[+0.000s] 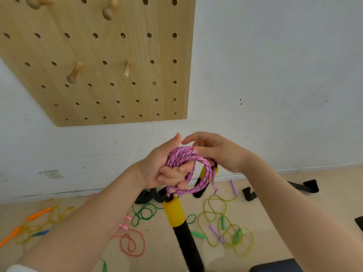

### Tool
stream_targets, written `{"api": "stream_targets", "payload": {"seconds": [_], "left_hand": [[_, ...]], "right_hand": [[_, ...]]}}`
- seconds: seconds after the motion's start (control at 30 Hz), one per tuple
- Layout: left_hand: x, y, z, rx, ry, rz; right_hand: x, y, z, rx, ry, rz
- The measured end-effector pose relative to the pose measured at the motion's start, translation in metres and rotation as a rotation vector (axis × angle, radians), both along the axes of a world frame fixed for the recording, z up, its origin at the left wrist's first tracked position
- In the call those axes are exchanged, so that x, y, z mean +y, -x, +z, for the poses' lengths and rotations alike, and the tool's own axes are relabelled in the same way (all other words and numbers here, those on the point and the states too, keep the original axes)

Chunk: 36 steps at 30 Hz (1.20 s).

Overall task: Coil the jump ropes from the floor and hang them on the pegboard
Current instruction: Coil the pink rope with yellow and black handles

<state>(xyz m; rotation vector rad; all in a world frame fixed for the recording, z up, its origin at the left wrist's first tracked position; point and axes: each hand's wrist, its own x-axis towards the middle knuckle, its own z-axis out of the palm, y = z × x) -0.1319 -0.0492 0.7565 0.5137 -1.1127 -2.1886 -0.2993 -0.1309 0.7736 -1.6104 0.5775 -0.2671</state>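
Note:
My left hand [167, 167] grips a coil of pink braided jump rope [188, 160] at chest height, fingers curled round the loops. One yellow-and-black foam handle [174, 214] hangs straight down from the coil. The second handle [206, 179] shows behind the loops on the right. My right hand [214, 152] is at the coil's top right, fingertips touching the rope strands. The wooden pegboard [110, 55] is on the wall up and left, with bare wooden pegs [74, 72] sticking out.
Several loose ropes lie on the floor below: an orange-handled yellow one [39, 222] at left, a red one [129, 242], a green one [145, 213], and a yellow-green tangle [225, 228] at right. Black bars [306, 186] lie by the wall. A wall socket [54, 173] sits low left.

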Motion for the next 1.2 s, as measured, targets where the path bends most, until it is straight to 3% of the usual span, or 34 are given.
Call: {"api": "stream_targets", "payload": {"seconds": [0.17, 0.37, 0.57, 0.7, 0.8, 0.9, 1.1, 1.2], "left_hand": [[-0.005, 0.003, -0.002, 0.085, -0.034, 0.033], [-0.009, 0.002, 0.020, -0.213, -0.072, 0.325], [-0.004, -0.003, 0.021, -0.247, -0.159, 0.390], [0.000, 0.003, 0.017, -0.434, -0.156, 0.598], [0.001, -0.008, 0.007, -0.650, -0.128, 0.889], [0.007, -0.021, 0.002, -0.819, -0.011, 0.987], [0.017, -0.042, 0.012, -0.692, 0.159, 0.939], [0.017, -0.066, 0.017, -0.630, 0.191, 1.026]], "right_hand": [[0.007, -0.003, -0.008, -0.133, -0.310, 0.083], [0.015, -0.015, 0.014, -0.018, 0.238, -0.002], [0.020, -0.023, 0.005, -0.076, 0.079, -0.091], [0.021, -0.037, 0.002, 0.018, -0.106, -0.140], [0.019, -0.048, -0.003, 0.109, 0.041, -0.263], [0.017, -0.057, -0.007, 0.106, 0.167, -0.286], [-0.001, -0.068, -0.008, -0.096, -0.100, 0.027], [-0.007, -0.085, -0.007, -0.204, -0.220, 0.129]]}}
